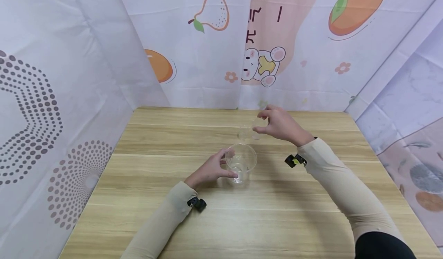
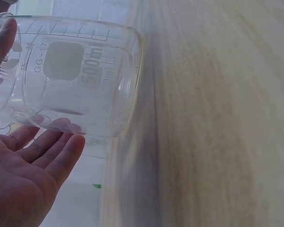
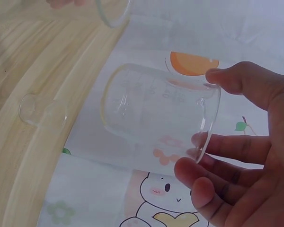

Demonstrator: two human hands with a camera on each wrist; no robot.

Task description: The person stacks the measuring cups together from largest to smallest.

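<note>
A large clear glass beaker marked 500ml is upright at the middle of the table, its base on or just above the wood. My left hand grips its side, thumb and fingers on opposite sides. Farther back, my right hand pinches a smaller clear beaker by the rim, thumb on one side and fingers on the other. That beaker's base shows against the curtain in the right wrist view, seemingly off the table. A still smaller clear glass vessel stands on the table just left of it.
The wooden table ends at a white curtain printed with fruit and a cartoon animal. More printed cloth hangs along the left side, and a light sheet on the right. Small black cameras sit on both wrists.
</note>
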